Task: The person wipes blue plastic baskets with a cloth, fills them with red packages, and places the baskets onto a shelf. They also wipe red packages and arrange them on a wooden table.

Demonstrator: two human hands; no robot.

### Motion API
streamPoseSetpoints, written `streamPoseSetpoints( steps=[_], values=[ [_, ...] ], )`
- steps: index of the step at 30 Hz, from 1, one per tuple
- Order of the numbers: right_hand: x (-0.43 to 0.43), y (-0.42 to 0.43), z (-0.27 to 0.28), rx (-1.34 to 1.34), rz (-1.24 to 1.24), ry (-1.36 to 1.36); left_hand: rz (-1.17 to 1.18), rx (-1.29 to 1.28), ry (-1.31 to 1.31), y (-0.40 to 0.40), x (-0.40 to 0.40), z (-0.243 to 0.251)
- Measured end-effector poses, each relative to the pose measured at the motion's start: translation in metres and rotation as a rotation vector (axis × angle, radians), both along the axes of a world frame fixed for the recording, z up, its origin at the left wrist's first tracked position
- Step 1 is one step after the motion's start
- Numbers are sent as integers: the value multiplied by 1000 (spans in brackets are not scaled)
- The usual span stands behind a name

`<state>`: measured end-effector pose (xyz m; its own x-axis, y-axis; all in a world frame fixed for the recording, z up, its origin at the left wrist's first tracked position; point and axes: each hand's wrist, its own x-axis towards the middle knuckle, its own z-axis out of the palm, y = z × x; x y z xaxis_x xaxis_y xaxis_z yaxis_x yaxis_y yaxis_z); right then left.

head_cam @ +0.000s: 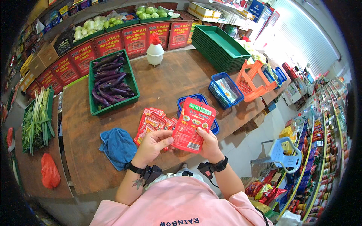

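A red printed food packet (193, 124) is upright between my two hands over the near edge of the wooden table (169, 82). My left hand (155, 144) pinches its lower left edge, thumb in front. My right hand (209, 143) grips the lower right side with the thumb on its face. Several similar red packets (151, 123) lie in a loose pile just beyond my left hand. A blue plastic basket (216, 127) stands behind the held packet, which hides much of it. Left of the pile is a crumpled blue cloth (118, 147).
A green crate (114, 105) of eggplants stands left, beside a white spray bottle (155, 53). Stacked green trays (220, 42), another blue basket (223, 91) and an orange plastic stool (253, 82) occupy the right. A light-blue chair (285, 154) stands on the floor near shelves.
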<state>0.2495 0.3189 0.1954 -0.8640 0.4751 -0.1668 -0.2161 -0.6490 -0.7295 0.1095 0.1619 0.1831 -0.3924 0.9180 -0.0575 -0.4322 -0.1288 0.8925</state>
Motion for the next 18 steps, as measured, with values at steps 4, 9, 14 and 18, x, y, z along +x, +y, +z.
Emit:
streamPoseSetpoints(
  steps=[4, 9, 14, 18],
  values=[
    [2, -1, -1, 9, 6, -7, 27, -34, -9, -1, 1, -2],
    [5, 5, -8, 415, -73, -124, 203, -5, 170, 14, 10, -9],
    [-9, -1, -1, 1425, -209, -338, -30, 171, 84, 38, 29, -5],
    [-15, 12, -1, 1739, -58, -177, 219, 26, 161, 60, 34, -16]
  ],
)
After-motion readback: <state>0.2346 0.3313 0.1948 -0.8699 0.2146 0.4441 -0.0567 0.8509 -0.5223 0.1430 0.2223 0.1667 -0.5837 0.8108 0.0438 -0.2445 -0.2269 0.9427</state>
